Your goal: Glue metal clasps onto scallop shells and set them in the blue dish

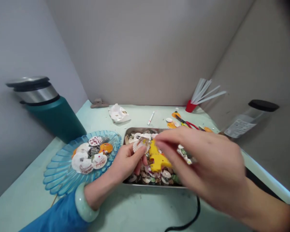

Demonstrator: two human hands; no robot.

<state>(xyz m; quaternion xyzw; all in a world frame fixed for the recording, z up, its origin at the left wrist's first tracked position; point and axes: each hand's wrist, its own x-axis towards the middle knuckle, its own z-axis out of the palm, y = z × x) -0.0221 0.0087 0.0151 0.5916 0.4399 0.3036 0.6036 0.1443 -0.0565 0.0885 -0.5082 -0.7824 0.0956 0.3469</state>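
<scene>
My left hand (131, 158) pinches a white scallop shell (141, 145) between thumb and fingers, above the metal tray. A thin metallic piece shows at the shell's upper edge; its kind is unclear. Close to the shell, on its right, my right hand (203, 158) has thumb and forefinger drawn together, slightly smeared by motion. Whatever is between those fingertips is too small to make out. A yellow glue gun (158, 161) lies over the tray, partly hidden behind my right hand. Under both hands the metal tray (157, 186) holds many mixed shells.
Left, a blue scalloped plate (55, 170) holds decorated shells beside a teal bottle (50, 116). Behind the tray lie a crumpled packet (118, 113), a white marker (151, 118) and red-handled pliers (189, 124). A red cup (190, 106) holds glue sticks; a black cord (197, 212) runs in front.
</scene>
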